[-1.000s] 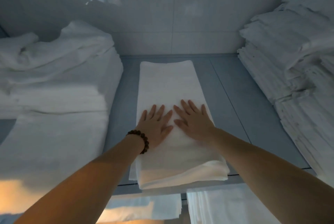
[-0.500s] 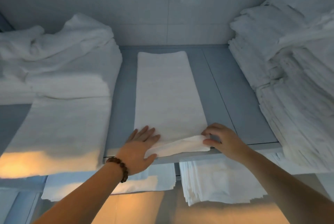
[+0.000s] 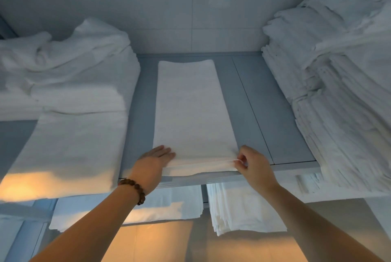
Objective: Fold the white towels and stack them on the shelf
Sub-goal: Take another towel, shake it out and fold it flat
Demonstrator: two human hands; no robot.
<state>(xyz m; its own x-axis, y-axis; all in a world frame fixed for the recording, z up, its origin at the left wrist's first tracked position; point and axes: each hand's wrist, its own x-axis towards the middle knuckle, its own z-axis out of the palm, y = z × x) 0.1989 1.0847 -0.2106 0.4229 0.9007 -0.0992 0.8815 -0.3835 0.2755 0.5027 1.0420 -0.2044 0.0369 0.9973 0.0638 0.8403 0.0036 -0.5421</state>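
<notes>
A long folded towel [image 3: 192,113] is laid lengthwise down the middle of the shelf [image 3: 275,118], its far end near the back edge and its near end at the front edge. The left hand [image 3: 152,164], with a bead bracelet [image 3: 135,190] at the wrist, is pressed flat with straight fingers on the towel's near left corner, while the near right corner is pinched by the right hand [image 3: 251,164]. A low pile [image 3: 80,135] is kept at the shelf's left side and a taller stack [image 3: 338,113] at its right.
</notes>
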